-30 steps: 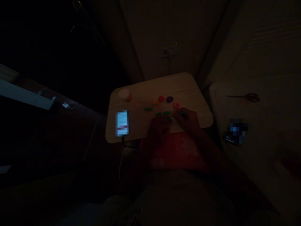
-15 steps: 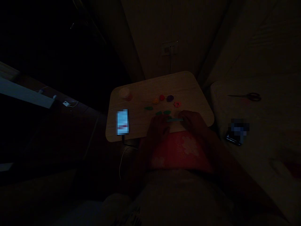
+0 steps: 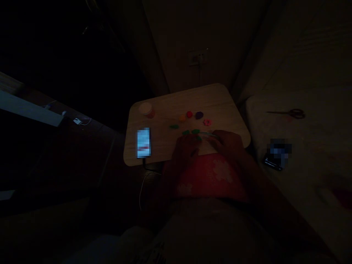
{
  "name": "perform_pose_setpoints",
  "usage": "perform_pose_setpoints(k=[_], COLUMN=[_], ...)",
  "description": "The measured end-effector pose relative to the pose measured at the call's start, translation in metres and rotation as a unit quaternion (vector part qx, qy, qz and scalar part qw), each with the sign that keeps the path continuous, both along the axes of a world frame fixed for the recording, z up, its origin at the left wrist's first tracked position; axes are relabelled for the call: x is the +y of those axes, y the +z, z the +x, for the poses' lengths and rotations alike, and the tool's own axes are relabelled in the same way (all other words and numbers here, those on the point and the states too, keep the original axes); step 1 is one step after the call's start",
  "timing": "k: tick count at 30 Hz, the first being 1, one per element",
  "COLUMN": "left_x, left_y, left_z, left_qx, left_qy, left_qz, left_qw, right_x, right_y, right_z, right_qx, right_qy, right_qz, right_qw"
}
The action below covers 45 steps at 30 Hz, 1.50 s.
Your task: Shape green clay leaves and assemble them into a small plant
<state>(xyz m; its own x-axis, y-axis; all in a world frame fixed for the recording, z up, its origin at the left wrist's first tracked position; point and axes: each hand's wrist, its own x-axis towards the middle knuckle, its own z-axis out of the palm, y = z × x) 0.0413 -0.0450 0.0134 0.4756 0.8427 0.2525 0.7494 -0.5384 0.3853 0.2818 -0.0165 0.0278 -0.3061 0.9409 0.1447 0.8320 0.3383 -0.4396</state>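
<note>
Head view, setting: a very dim room; a small pale wooden table with rounded corners (image 3: 220,101) stands in front of the person.
Left hand (image 3: 185,147): it rests on the table's near edge with its fingertips at a small green clay piece (image 3: 197,138); the dark hides whether it grips anything.
Right hand (image 3: 228,143): its fingers are closed around the right end of a thin pale-green stick (image 3: 208,134).
Stick: it lies almost level just above the table, between the two hands, and its left end points at the green piece.
Other clay: flat green leaf shapes (image 3: 191,131) lie just beyond the hands. Farther back are an orange ball (image 3: 182,118), a red ball (image 3: 189,114), a purple ball (image 3: 199,115) and a pink flower shape (image 3: 207,122).
Table's left side: a lit phone (image 3: 143,142) and a pale-lidded orange cup (image 3: 146,109).
Lap: a red cloth with pale flowers (image 3: 211,176).
Right surface: scissors with dark handles (image 3: 291,113), well apart from the hands.
</note>
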Motion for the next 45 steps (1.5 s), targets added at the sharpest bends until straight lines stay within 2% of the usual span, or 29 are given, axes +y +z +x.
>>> perform_pose_setpoints(k=[7, 13, 23, 31, 38, 45], left_x=[0.001, 0.001, 0.001, 0.002, 0.000, 0.001], left_y=[-0.002, -0.002, 0.000, -0.002, 0.001, 0.001], left_z=[0.000, -0.001, -0.001, -0.002, 0.000, 0.000], left_qx=[-0.003, 0.001, -0.003, -0.004, -0.001, 0.000], left_qy=[0.003, 0.001, -0.003, -0.008, 0.000, -0.001], left_qz=[0.001, -0.002, -0.003, 0.004, -0.004, -0.015], left_qw=[1.000, 1.000, 1.000, 1.000, 1.000, 1.000], right_x=[-0.001, -0.002, 0.001, 0.007, 0.007, 0.014], right_y=[0.000, 0.001, 0.020, 0.024, 0.018, 0.003], right_z=[-0.006, -0.011, -0.020, -0.019, -0.013, -0.001], right_qx=[-0.071, -0.088, -0.171, -0.165, -0.138, -0.037], right_qy=[-0.032, -0.049, -0.074, -0.072, -0.005, 0.071], right_qz=[-0.014, -0.035, -0.121, -0.116, -0.061, -0.023], right_qw=[0.997, 0.994, 0.975, 0.977, 0.989, 0.996])
